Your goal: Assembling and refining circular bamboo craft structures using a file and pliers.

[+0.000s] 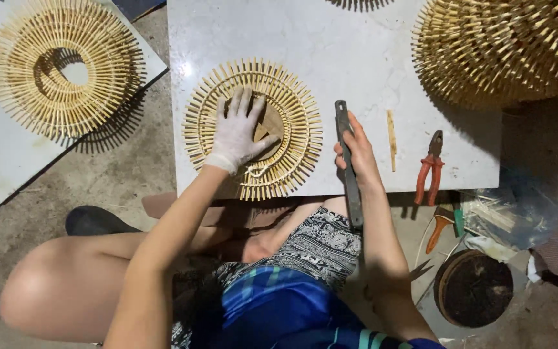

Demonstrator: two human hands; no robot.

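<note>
Head view: fingers (245, 106) splayed on bamboo ring (253, 128)

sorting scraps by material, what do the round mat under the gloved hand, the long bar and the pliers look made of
Round mat: pale bamboo or wood slats, unfinished, seemingly wire-bound.
Long bar in the right hand: dark dull metal, likely steel.
Pliers: dark metal jaws, orange plastic-looking grips.

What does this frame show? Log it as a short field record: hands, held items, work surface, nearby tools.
left hand: gloved left hand, pressed flat on the round bamboo-stick ring
right hand: bare right hand, grip closed on a long dark flat metal tool
surface: white slab
on slab: loose bamboo stick, orange-handled pliers
nearby: second finished ring on another board at left; stack of rings at top right
</note>
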